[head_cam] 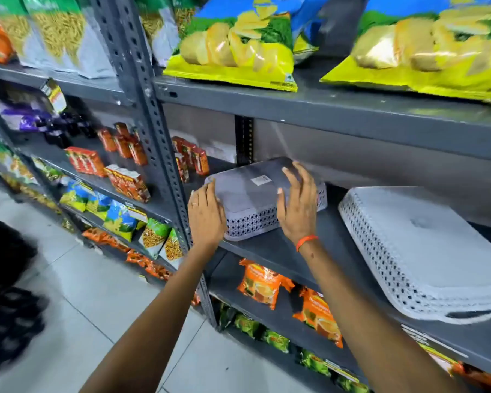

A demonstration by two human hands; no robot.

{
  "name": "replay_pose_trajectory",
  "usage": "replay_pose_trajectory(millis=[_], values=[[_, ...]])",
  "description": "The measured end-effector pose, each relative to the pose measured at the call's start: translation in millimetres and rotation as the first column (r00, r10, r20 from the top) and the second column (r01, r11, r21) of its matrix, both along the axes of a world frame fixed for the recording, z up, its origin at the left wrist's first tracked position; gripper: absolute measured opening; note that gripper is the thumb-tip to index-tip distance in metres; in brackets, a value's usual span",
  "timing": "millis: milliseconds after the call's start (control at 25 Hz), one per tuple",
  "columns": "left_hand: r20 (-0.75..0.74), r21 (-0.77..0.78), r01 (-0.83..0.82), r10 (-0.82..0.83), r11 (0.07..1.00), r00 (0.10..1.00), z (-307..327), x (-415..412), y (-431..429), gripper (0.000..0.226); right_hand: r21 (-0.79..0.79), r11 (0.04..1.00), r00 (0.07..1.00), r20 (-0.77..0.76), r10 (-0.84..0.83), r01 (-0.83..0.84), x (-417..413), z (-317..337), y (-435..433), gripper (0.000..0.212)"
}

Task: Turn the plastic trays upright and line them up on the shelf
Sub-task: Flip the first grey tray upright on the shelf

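Note:
A small grey perforated plastic tray (253, 194) lies upside down on the grey metal shelf (270, 251), a white sticker on its base. My left hand (206, 215) rests against its left end with the fingers spread. My right hand (298, 205) lies flat on its right front part, fingers apart, an orange band on the wrist. Neither hand grips the tray. To the right, a stack of larger white perforated trays (425, 251) also lies upside down on the same shelf, reaching its front edge.
Yellow chip bags (238, 43) fill the shelf above. Orange snack packets (262, 283) lie on the shelf below. A slotted upright post (156, 131) stands left of the small tray, with red cartons (192, 157) behind it. Tiled floor (102, 293) lies at lower left.

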State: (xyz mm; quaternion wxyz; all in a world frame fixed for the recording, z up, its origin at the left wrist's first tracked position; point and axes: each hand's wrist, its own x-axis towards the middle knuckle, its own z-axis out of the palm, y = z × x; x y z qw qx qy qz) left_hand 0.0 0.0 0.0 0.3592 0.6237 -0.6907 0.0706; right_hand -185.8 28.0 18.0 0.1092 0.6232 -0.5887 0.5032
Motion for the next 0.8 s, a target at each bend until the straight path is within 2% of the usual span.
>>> replay_pose_trajectory(millis=[80, 120, 160, 240, 280, 320, 440, 520, 600, 680, 760, 800], values=[[-0.03, 0.216, -0.003, 0.009, 0.976, 1.0, -17.9, 7.9, -12.7, 0.047, 0.189, 0.977, 0.981, 0.149, -0.127, 0.098, -3.5, -20.5, -14.8, 0.045], [-0.021, 0.321, 0.004, 0.003, 0.947, 1.0, -31.2, 12.8, -18.2, 0.051, 0.295, 0.95, 0.94, 0.284, -0.191, 0.104, -6.7, -35.3, -20.7, 0.047], [0.006, 0.438, 0.013, -0.018, 0.899, 1.0, -40.0, 16.6, -19.4, 0.055, 0.409, 0.909, 0.855, 0.443, -0.27, 0.075, -6.4, -47.5, -22.4, 0.044], [0.019, 0.538, 0.041, -0.061, 0.842, 0.998, -49.2, 19.7, -28.0, 0.055, 0.53, 0.845, 0.599, 0.7, -0.388, -0.073, -11.6, -58.5, -33.7, 0.017], [-0.002, 0.553, 0.065, -0.077, 0.831, 0.997, -51.3, 20.2, -32.8, 0.054, 0.529, 0.833, 0.499, 0.773, -0.392, -0.164, -17.5, -64.9, -41.5, 0.013], [-0.041, 0.563, 0.092, -0.083, 0.821, 0.996, -49.9, 19.9, -36.1, 0.052, 0.519, 0.818, 0.414, 0.82, -0.396, -0.246, -22.9, -66.6, -44.8, 0.021], [-0.137, 0.505, 0.177, -0.124, 0.845, 0.983, -55.8, 20.6, -42.7, 0.031, 0.387, 0.848, 0.163, 0.922, -0.351, -0.362, -31.5, -64.2, -45.0, 0.033], [-0.158, 0.473, 0.218, -0.161, 0.854, 0.974, -58.5, 18.8, -43.4, 0.017, 0.265, 0.874, 0.056, 0.962, -0.266, -0.406, -37.0, -56.4, -40.1, 0.036], [-0.161, 0.412, 0.223, -0.17, 0.884, 0.972, -49.0, 9.4, -33.3, 0.009, 0.176, 0.896, 0.029, 0.983, -0.18, -0.407, -44.4, -45.4, -39.4, 0.032], [-0.141, 0.306, 0.176, -0.138, 0.936, 0.98, -31.6, -5.9, -22.0, 0.013, 0.132, 0.909, 0.059, 0.991, -0.118, -0.396, -52.5, -40.5, -43.1, 0.03], [-0.131, 0.201, 0.103, -0.078, 0.974, 0.988, -5.8, -24.5, -10.2, 0.023, 0.15, 0.907, 0.192, 0.978, -0.078, -0.393, -56.1, -40.8, -44.5, 0.028], [-0.175, 0.169, 0.067, -0.036, 0.983, 0.984, 5.2, -32.1, -6.7, 0.026, 0.206, 0.898, 0.316, 0.945, -0.08, -0.388, -56.8, -41.1, -44.8, 0.024]])
